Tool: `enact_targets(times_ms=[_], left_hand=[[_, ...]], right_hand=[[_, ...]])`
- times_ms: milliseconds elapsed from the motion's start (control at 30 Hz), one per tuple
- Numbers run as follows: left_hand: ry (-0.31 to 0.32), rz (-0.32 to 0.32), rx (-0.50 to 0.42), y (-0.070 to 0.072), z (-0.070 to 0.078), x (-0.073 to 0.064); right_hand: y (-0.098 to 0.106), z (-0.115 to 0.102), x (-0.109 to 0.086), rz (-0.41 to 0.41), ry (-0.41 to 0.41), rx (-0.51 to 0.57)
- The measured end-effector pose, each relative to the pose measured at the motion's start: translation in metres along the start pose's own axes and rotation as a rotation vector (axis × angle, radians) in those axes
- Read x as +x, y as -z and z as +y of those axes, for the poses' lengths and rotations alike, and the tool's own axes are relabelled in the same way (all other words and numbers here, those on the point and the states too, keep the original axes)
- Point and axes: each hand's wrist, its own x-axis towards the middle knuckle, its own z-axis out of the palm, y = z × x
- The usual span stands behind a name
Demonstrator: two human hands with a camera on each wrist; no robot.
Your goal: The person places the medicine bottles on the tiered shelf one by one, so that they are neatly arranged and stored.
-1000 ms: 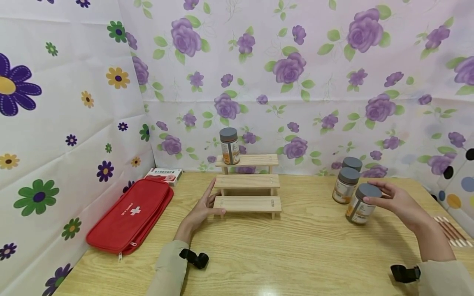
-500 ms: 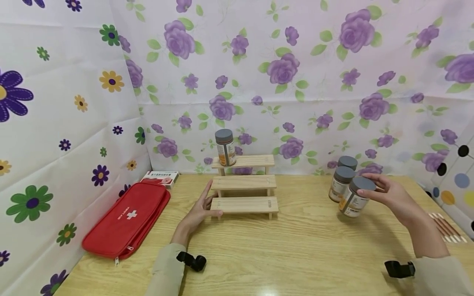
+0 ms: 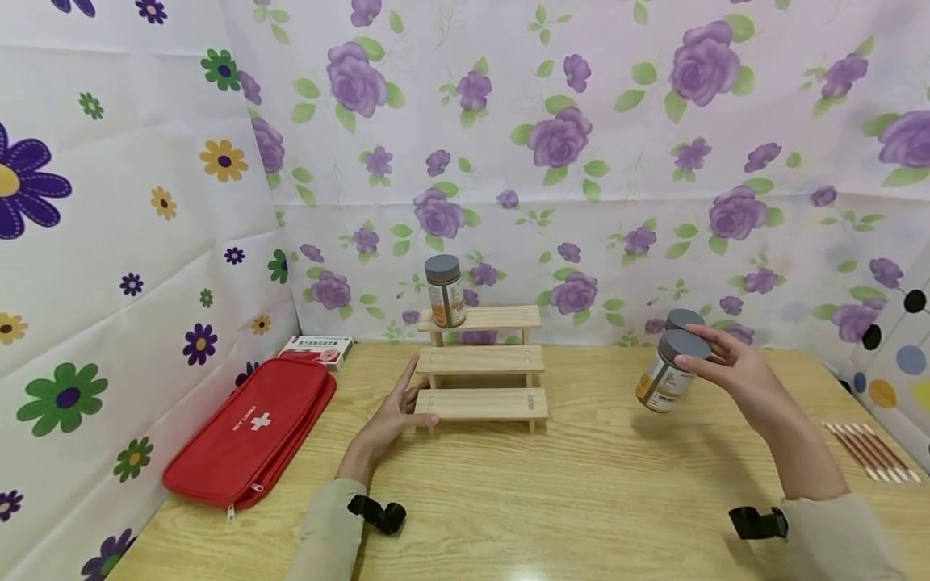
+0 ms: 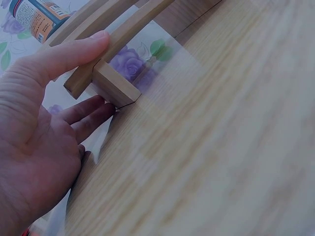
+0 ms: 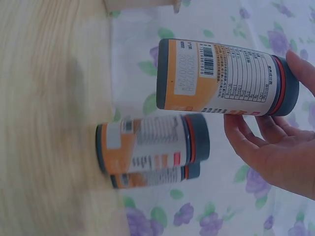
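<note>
My right hand (image 3: 748,387) grips a supplement bottle (image 3: 664,375) by its grey lid, thumb on one side and fingers on the other. The bottle leans and is raised off the table, its orange-and-white label showing in the right wrist view. Two similar bottles (image 5: 152,145) stand behind it; from the head, the held one mostly hides them. My left hand (image 3: 388,420) holds the left end of a three-step wooden rack (image 3: 483,403), thumb over the lowest step and fingers by its leg. Another bottle (image 3: 446,294) stands upright at the left of the top step.
A red first-aid pouch (image 3: 250,432) lies at the left, with a small white-and-red box (image 3: 317,349) behind it. Several cotton swabs (image 3: 872,452) lie at the right edge. Floral cloth (image 3: 581,226) hangs behind the wooden table (image 3: 508,500).
My right hand has lifted the bottle off the table and carried it left, tilting it, in front of the two others. The left hand stays at the rack.
</note>
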Motion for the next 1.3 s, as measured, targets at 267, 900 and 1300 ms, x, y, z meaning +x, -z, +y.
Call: enact_targets(times_ms=[267,900,1300], left_hand=[[0.007,0.001,-0.017,-0.001,-0.001,0.0],[-0.003,-0.005,0.003,-0.005,-0.002,0.001],[-0.005,0.015,0.003,0.0,-0.003,-0.001]], right_hand=[[-0.017,-0.024,0.008,0.024,0.021,-0.009],[-0.058,-0.086,0.046,0.031,0.079,0.175],[-0.088,-0.134,0.08,0.054,0.146,0.247]])
